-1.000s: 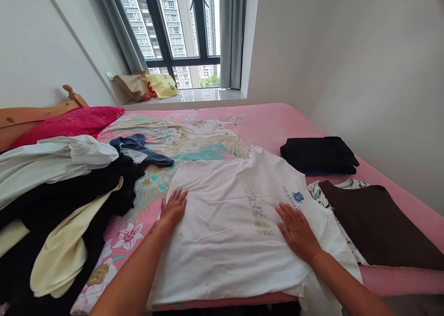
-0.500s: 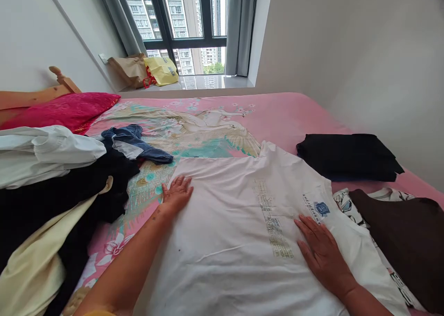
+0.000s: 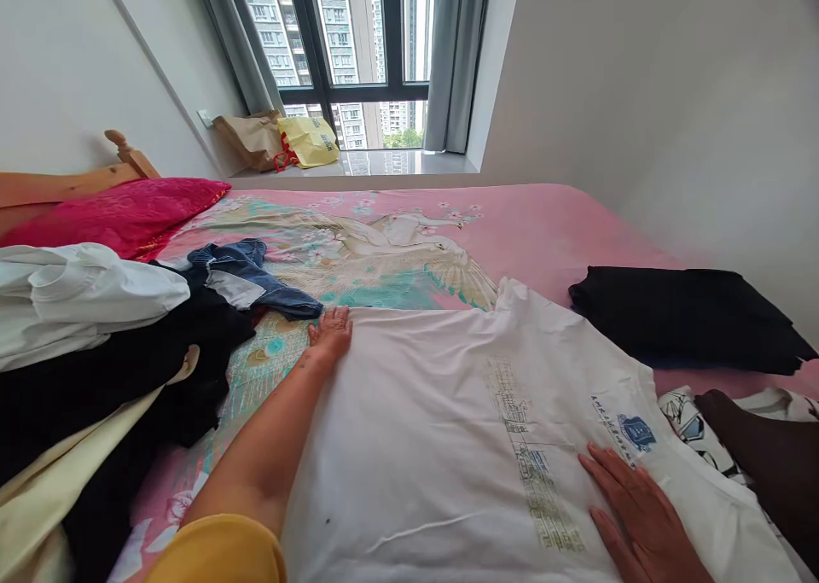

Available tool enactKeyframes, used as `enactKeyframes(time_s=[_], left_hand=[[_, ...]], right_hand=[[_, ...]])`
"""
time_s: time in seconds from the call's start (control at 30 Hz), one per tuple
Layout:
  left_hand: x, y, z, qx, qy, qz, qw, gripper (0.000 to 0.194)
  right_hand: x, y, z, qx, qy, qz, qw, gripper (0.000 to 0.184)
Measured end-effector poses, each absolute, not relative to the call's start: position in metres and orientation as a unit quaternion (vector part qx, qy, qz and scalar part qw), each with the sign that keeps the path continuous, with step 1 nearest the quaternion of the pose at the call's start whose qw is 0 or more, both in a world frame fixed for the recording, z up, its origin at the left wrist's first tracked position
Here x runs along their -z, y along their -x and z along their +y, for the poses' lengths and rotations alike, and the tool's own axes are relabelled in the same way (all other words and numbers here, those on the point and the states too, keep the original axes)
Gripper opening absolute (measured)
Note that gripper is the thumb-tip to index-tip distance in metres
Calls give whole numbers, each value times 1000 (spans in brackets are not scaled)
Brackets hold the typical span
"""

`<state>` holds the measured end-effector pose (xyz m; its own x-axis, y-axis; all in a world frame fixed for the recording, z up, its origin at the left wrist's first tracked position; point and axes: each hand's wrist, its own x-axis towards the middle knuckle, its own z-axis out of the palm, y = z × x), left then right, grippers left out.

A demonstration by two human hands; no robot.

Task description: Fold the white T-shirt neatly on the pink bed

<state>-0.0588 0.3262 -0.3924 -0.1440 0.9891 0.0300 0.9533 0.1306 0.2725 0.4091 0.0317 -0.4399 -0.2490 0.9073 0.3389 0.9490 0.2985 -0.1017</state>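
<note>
A white T-shirt [image 3: 422, 412] with printed lettering and a blue emblem lies spread on the bed, its collar side toward the right. At its far left corner rests my left hand [image 3: 331, 334], palm down, fingers extended over the hem edge. My right hand [image 3: 643, 515] lies flat on the shirt just below the blue emblem, fingers stretched and slightly apart; its wrist runs out of the bottom of the view. Neither hand grips the cloth. A sleeve sticks up at the shirt's far side.
Left of the shirt lies a heap with blue jeans [image 3: 256, 280], a white garment [image 3: 90, 297] and black clothing [image 3: 159, 352]. To the right are folded black clothes [image 3: 684, 318] and a brown garment [image 3: 768, 446]. A red pillow [image 3: 128, 216] lies by the headboard.
My left hand has slid slightly farther away along the shirt's left edge. My right hand appears lower and farther right, while the whole view has shifted a little.
</note>
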Motion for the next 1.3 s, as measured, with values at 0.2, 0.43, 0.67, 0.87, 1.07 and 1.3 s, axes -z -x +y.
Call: enactKeyframes(time_s=[0.2,0.43,0.67,0.87,1.07,1.3], left_hand=[[388,72,372,-144,-659,728,126,51],[389,102,392,-211,-623,690,301,44],[416,106,383,-361,-554,684,308,41],[421,107,384,-373,-553,710,228,37],[423,109,383,-357,-553,730,183,36],[417,102,379,-327,-560,745,156,32]], right_hand=[[439,-410,35,57,601,-779,168,62],[434,-407,36,46,615,-773,150,63],[403,-394,59,36,638,-741,206,33],[365,-308,149,-114,460,-856,206,29],[417,-341,253,-48,633,-759,145,49],[416,-348,256,31,734,-656,175,61]])
